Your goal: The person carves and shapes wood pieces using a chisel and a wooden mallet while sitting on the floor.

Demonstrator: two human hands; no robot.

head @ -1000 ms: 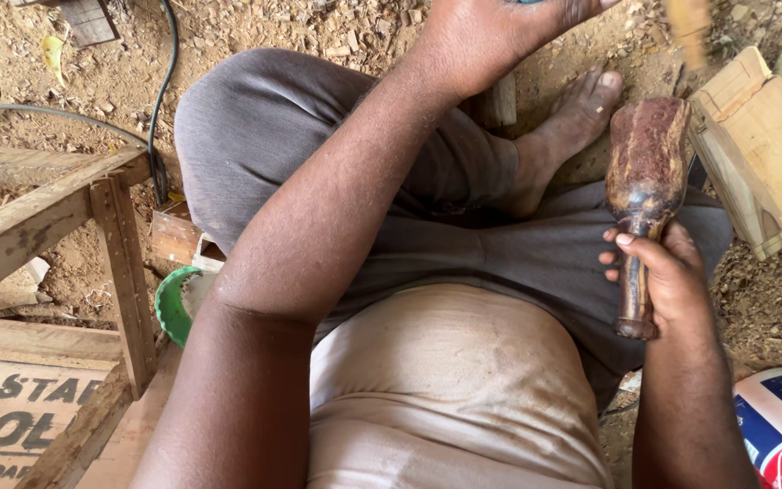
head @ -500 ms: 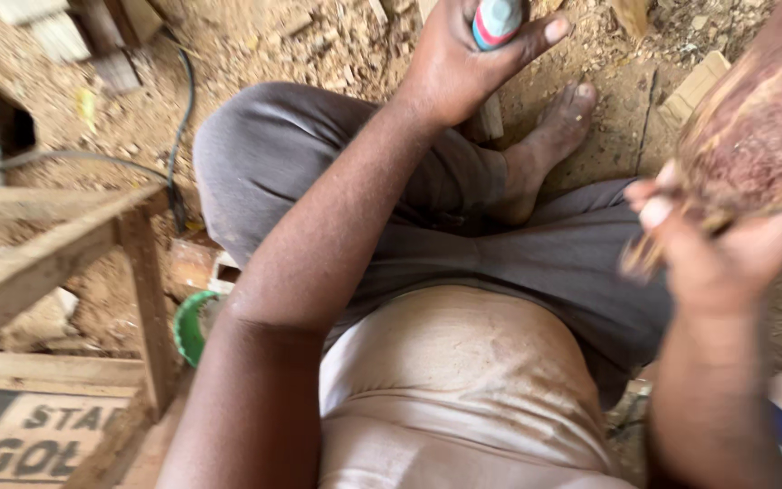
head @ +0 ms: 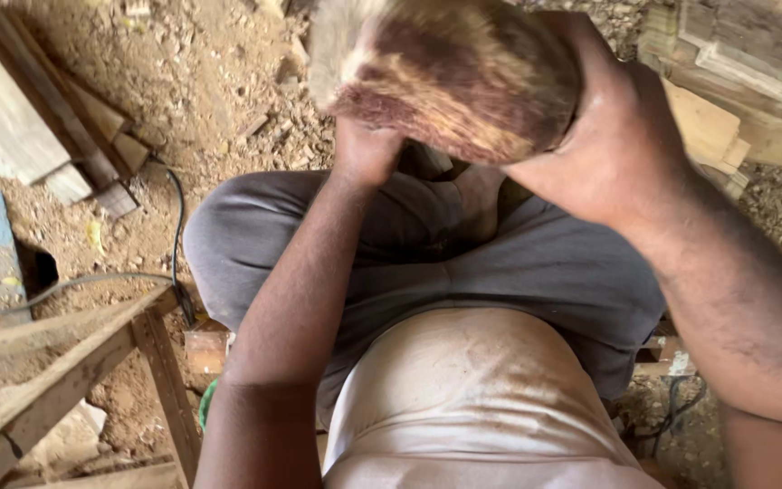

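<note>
Mallet (head: 450,77) lies raised near the lens, long axis running 9 to 3 o'clock; my right hand (head: 613,145) fingers clamp it. Left hand (head: 366,149) sits beneath, fingers hidden.

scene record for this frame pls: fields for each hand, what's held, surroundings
right hand: right hand grips the wooden mallet by its head, raised close to the camera
left hand: left hand is partly hidden behind the mallet head; what it holds cannot be told
posture: seated, legs crossed in grey trousers
ground: sawdust and chips, black cable
nearby: wooden frame on the left, stacked offcuts on the right
</note>
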